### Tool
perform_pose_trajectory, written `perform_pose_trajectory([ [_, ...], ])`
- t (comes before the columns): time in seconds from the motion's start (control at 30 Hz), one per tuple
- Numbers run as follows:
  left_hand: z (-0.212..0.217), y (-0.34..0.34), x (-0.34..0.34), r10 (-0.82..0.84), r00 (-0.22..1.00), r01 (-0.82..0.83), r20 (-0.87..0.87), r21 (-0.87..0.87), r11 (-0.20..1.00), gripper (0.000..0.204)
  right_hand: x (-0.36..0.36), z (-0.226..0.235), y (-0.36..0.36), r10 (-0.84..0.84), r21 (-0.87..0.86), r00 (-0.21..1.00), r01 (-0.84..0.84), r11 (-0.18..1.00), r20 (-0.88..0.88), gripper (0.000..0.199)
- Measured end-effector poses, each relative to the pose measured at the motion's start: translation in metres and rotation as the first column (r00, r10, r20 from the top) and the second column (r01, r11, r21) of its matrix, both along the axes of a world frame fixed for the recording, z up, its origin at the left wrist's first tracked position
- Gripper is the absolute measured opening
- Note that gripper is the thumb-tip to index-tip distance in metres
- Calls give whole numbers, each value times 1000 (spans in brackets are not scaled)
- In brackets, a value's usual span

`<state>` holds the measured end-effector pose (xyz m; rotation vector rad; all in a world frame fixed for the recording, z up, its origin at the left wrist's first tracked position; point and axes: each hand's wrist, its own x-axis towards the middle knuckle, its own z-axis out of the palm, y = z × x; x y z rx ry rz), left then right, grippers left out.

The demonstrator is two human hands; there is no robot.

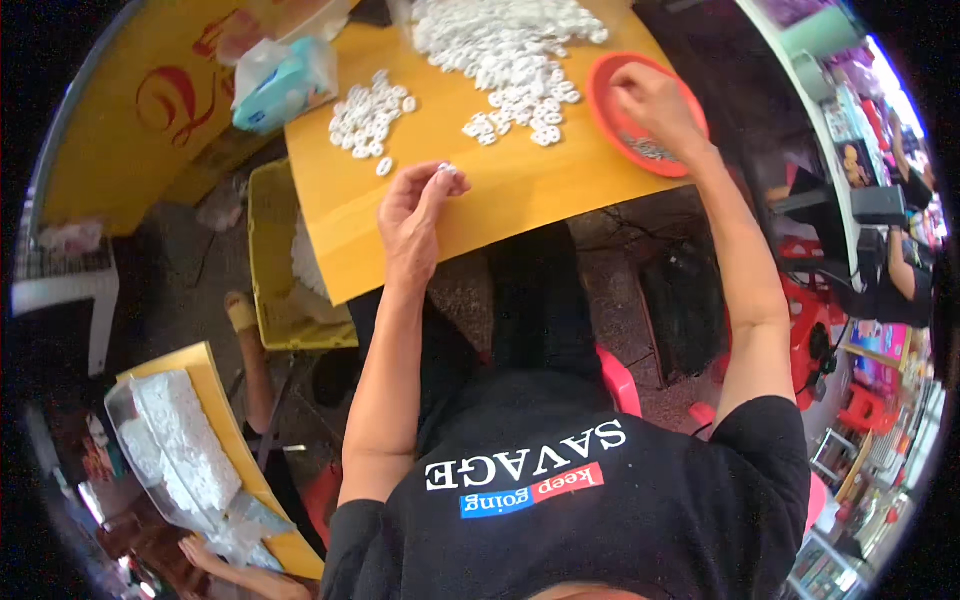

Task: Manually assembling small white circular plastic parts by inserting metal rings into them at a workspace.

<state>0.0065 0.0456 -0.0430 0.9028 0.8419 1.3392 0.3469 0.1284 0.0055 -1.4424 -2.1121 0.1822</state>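
My left hand (412, 215) is above the near part of the yellow table, thumb and fingers pinched on a small white oval piece (447, 168). My right hand (655, 108) reaches over a red bowl (600, 95), its fingers drawn together; what they hold, if anything, is too small to make out. Small grey metal-looking parts (650, 149) lie in the bottom of the bowl. A loose group of white oval pieces (368, 115) lies beyond my left hand, with one piece (384, 167) apart from it. A large heap of similar pieces (505, 45) spreads across the far middle.
A blue tissue pack (285, 88) sits at the table's far left corner. Below the table's left edge stands a yellow crate (265, 260). At lower left, another person's hand (205, 555) is near a clear bin (135, 440) of white pieces. Red stools (810, 320) stand at right.
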Motion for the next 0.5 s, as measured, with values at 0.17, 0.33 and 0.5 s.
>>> perform_pose_trajectory([
  [0.17, -3, 0, -5, -2, 998, 1, 64, 15, 1000, 15, -67, 14, -33, -46, -152, 931, -10, 988, -362, 20],
  [0.33, -2, -1, -4, -19, 998, 19, 53, 7, 1000, 16, -154, 6, -71, -79, -359, 687, -276, 892, -723, 17],
  [0.5, -2, -2, -6, -49, 998, 48, 45, 21, 999, 18, -182, -5, -71, -65, -389, 677, -338, 857, -733, 17],
])
